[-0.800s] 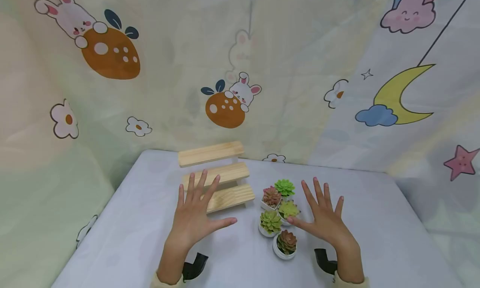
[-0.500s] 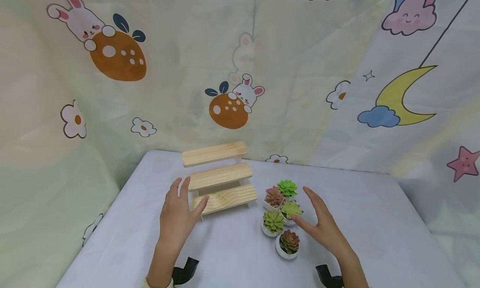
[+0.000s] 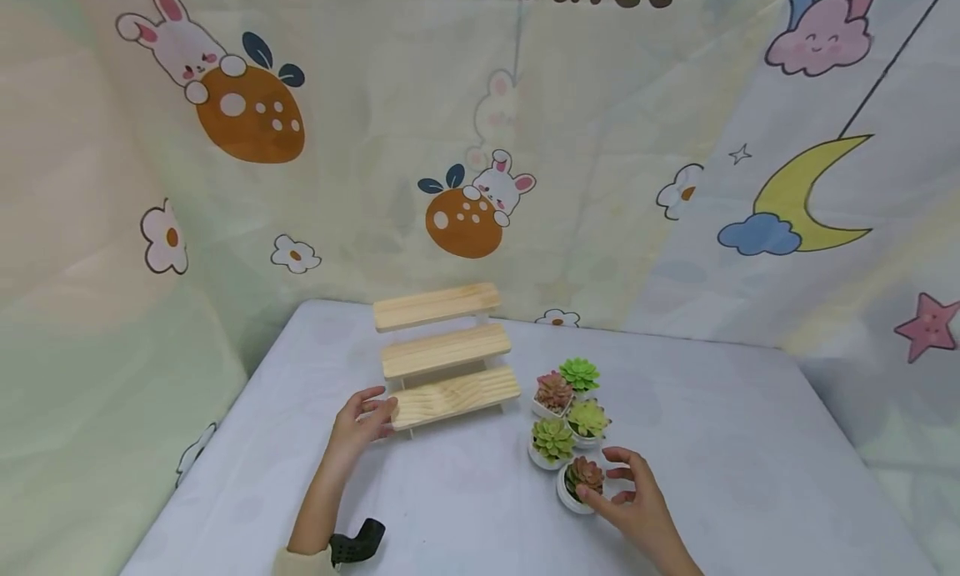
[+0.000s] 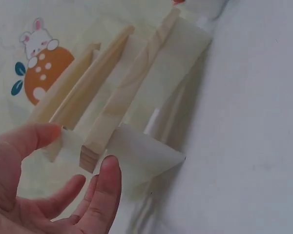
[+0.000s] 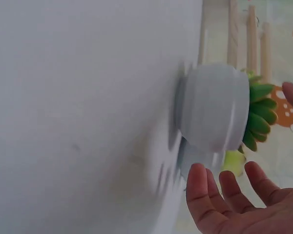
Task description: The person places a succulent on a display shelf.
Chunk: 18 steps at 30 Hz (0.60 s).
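My left hand is at the left end of a three-tier wooden shelf. In the left wrist view its thumb and fingers spread loosely around the end of the lowest board, with a gap between them. My right hand reaches around the nearest potted succulent, a reddish-brown plant with green lower leaves. Its round white pot stands on the table between thumb and fingers. The right wrist view shows those fingers slightly bent, just short of the pot.
Behind that pot stand several more potted succulents: two yellow-green plants, a pinkish one and a bright green one. A white cloth covers the table. A printed curtain hangs behind it.
Both hands were spread wide above the table. The left has come down to the shelf's left end, and the right has lowered toward the nearest succulent; fingers of both have bent.
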Each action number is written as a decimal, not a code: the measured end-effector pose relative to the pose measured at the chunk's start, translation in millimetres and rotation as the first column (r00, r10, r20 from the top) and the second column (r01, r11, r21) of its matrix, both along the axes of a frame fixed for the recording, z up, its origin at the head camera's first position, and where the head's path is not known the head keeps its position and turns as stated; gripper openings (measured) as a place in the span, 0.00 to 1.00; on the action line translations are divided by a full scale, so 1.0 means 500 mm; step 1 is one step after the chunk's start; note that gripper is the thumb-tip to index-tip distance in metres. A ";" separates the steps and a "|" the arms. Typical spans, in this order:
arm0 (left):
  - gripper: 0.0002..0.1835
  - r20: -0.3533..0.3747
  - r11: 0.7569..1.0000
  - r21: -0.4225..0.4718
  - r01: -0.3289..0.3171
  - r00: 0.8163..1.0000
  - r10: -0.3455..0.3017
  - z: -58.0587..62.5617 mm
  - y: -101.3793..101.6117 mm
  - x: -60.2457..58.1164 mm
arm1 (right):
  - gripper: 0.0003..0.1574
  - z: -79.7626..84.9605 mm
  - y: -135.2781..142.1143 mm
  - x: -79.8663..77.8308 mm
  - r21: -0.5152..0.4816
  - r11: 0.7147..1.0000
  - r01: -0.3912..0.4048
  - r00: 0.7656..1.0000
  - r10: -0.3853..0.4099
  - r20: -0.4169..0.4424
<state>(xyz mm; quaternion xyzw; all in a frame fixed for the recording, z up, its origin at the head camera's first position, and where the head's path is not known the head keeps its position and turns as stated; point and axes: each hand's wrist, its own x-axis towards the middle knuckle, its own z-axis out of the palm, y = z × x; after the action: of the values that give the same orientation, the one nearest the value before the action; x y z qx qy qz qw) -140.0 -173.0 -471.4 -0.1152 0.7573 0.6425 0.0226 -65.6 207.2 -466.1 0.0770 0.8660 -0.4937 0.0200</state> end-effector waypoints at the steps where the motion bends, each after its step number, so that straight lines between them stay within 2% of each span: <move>1: 0.32 0.016 0.997 0.083 -0.001 1.000 0.000 -0.007 0.000 -0.005 | 0.42 -0.005 -0.001 0.003 -0.006 1.000 -0.005 1.000 0.005 0.010; 4: 0.32 0.049 0.959 0.284 -0.007 0.999 -0.008 -0.021 -0.001 -0.013 | 0.47 -0.018 -0.005 0.006 -0.023 0.999 -0.035 0.999 0.035 0.037; 7: 0.31 0.042 0.924 0.383 0.006 0.999 -0.023 -0.028 -0.004 -0.014 | 0.51 -0.023 -0.011 0.003 -0.001 0.998 -0.068 0.996 0.068 0.058; 10: 0.30 0.038 0.913 0.408 0.020 0.999 -0.039 -0.033 -0.002 -0.014 | 0.52 -0.026 -0.014 0.001 0.066 0.993 -0.093 0.995 0.090 0.053; 14: 0.29 0.053 0.913 0.407 0.002 0.998 -0.026 -0.038 0.003 -0.012 | 0.49 -0.026 -0.017 -0.003 0.155 0.982 -0.108 0.994 0.106 0.020; 18: 0.29 0.058 0.912 0.410 -0.009 0.998 -0.016 -0.040 0.002 -0.013 | 0.47 -0.026 -0.018 -0.006 0.197 0.974 -0.110 0.994 0.111 0.006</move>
<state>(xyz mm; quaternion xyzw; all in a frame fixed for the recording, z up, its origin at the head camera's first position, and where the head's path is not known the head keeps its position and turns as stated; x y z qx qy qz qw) -146.3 -171.8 -491.3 -0.1258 0.6048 0.7832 0.0703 -68.7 198.4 -479.2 0.0291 0.9136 -0.4039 0.0375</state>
